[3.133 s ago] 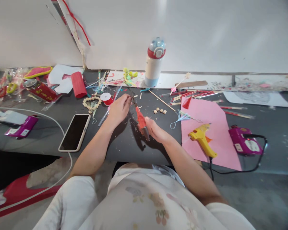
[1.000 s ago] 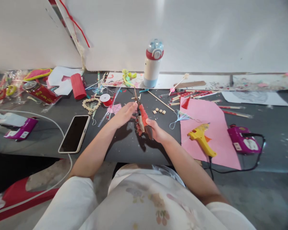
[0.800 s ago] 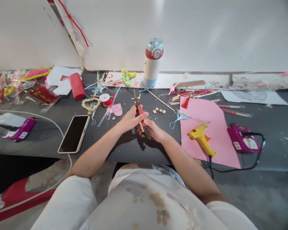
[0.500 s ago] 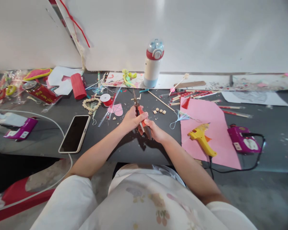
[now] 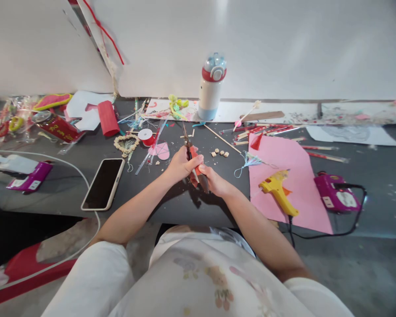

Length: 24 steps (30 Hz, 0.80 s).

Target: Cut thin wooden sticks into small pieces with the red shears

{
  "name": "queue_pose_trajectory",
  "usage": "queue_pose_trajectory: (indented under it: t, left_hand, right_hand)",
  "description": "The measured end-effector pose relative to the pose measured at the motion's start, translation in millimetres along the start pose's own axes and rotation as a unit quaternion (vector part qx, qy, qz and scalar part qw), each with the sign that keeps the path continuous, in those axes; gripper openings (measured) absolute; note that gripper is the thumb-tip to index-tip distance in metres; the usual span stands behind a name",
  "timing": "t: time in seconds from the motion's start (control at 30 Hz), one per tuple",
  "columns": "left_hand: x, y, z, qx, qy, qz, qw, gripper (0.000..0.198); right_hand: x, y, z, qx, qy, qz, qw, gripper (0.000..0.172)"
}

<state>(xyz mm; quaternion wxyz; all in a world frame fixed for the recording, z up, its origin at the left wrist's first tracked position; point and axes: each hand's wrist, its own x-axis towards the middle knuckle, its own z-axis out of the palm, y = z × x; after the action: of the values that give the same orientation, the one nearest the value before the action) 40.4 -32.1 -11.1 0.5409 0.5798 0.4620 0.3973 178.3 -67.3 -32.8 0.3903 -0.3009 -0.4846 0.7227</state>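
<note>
Over the middle of the table, my left hand (image 5: 181,165) is closed around the red-and-black handles of a pair of pliers (image 5: 193,154). My right hand (image 5: 214,179) closes on the same handles from the other side, its thumb close to the left thumb. The pliers point away from me; a thin length sticks out past their jaws, too fine to name. Small cut wooden pieces (image 5: 219,152) lie just right of the pliers, with a long thin stick (image 5: 221,138) behind them. Left of my hands are a pink paper heart (image 5: 163,151) and a red ribbon spool (image 5: 146,138).
A bottle (image 5: 208,94) stands at the back. On the right, a yellow glue gun (image 5: 279,190) rests on pink paper (image 5: 303,207), beside a purple power box (image 5: 337,193). A phone (image 5: 103,184), a drink can (image 5: 57,127) and a white cable (image 5: 82,174) are leftward.
Both hands keep their hold on the pliers in nearly the same place. The whole view has shifted very slightly; nothing else has visibly moved.
</note>
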Motion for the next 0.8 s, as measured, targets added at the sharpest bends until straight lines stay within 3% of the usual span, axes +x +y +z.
queue_pose_trajectory:
  t: [0.13, 0.23, 0.37, 0.43, 0.57, 0.67, 0.8]
  left_hand:
    - [1.3, 2.5, 2.6, -0.022, -0.006, -0.009, 1.000, 0.067]
    - [7.2, 3.0, -1.8, -0.032, -0.015, -0.013, 0.999, 0.057]
    - [16.4, 6.0, -20.3, 0.052, 0.050, 0.011, 0.997, 0.045]
    - [17.2, 10.4, -30.7, 0.172, 0.091, 0.075, 0.978, 0.041]
    - [12.9, 20.6, -43.3, 0.380, 0.137, 0.160, 0.901, 0.036]
    - [10.9, 23.7, -46.1, 0.446, 0.139, 0.193, 0.863, 0.030]
    - [11.3, 22.1, -47.7, 0.469, 0.134, 0.197, 0.851, 0.027]
  right_hand:
    - [3.1, 2.9, -0.4, 0.015, 0.023, 0.019, 0.999, 0.048]
    - [3.5, 1.2, -0.6, 0.029, 0.030, 0.011, 0.999, 0.049]
    - [0.8, -3.4, -1.5, 0.041, 0.018, 0.018, 0.999, 0.051]
    - [-0.5, -3.9, -2.3, 0.034, 0.011, 0.016, 0.999, 0.051]
    - [-2.0, -2.4, -2.8, 0.020, -0.002, 0.017, 1.000, 0.051]
    - [-2.7, -3.5, -1.0, 0.037, -0.005, 0.025, 0.999, 0.055]
    - [-2.2, -7.5, 2.4, 0.053, 0.000, 0.043, 0.998, 0.050]
